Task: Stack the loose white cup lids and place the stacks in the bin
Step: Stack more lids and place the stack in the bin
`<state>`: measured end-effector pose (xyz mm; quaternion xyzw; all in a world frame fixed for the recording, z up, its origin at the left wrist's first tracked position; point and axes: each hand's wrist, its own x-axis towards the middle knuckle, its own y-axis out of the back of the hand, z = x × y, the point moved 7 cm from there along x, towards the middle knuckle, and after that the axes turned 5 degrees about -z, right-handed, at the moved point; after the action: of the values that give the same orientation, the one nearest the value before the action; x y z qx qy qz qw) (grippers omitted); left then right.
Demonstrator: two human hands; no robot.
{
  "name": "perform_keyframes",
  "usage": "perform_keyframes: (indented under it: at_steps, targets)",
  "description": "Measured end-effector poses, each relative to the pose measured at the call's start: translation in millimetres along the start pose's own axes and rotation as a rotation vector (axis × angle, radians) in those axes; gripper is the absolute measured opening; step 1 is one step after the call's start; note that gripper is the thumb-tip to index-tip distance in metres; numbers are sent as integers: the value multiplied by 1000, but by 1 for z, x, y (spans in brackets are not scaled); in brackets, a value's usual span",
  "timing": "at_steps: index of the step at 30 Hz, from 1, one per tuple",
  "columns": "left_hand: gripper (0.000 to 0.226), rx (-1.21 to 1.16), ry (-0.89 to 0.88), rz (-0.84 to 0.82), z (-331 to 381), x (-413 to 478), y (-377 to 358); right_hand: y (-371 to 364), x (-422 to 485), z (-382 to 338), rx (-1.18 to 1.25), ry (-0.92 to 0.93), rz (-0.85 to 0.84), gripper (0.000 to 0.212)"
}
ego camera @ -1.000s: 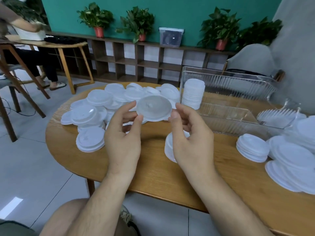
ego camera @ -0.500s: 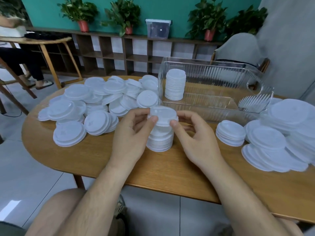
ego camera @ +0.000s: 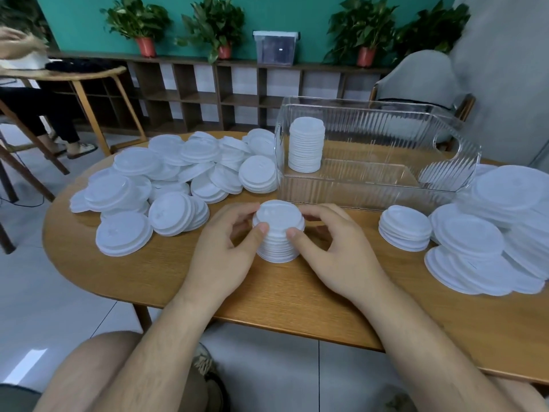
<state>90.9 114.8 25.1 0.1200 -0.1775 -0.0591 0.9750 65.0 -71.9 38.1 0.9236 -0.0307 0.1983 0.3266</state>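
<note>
A short stack of white cup lids [ego camera: 278,233] stands on the wooden table [ego camera: 297,295] in front of me. My left hand [ego camera: 225,251] grips its left side, thumb on the top lid's front rim. My right hand [ego camera: 335,248] grips its right side in the same way. A clear ribbed plastic bin [ego camera: 386,191] stands behind, with one tall stack of lids [ego camera: 306,144] in its left end. Loose lids [ego camera: 178,179] lie heaped at the left of the table, and more lids [ego camera: 499,233] are piled at the right.
A small stack of lids [ego camera: 405,227] lies just right of my right hand. A chair [ego camera: 421,81] stands behind the bin. Another person sits at a second table [ego camera: 62,72] at the far left. A shelf with potted plants [ego camera: 214,25] lines the back wall.
Both hands brought a single lid down from the air onto the stack on the table, and they now grip the stack's top from both sides.
</note>
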Motion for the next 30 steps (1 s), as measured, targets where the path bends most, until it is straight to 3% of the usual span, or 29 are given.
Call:
perform_keyframes:
  at_steps: [9, 14, 21, 30]
  targets:
    - [31, 113, 13, -56, 1, -2, 2, -1, -3, -8, -116, -1, -44, 42]
    - [41, 272, -36, 12, 15, -4, 29, 8, 1, -45, -173, 104, 51, 46]
    - [45, 548, -5, 181, 4, -4, 106, -82, 37, -100, -211, 210, -132, 45]
    - [70, 823, 118, 130, -23, 4, 134, -154, 78, -92, -267, 145, -319, 57]
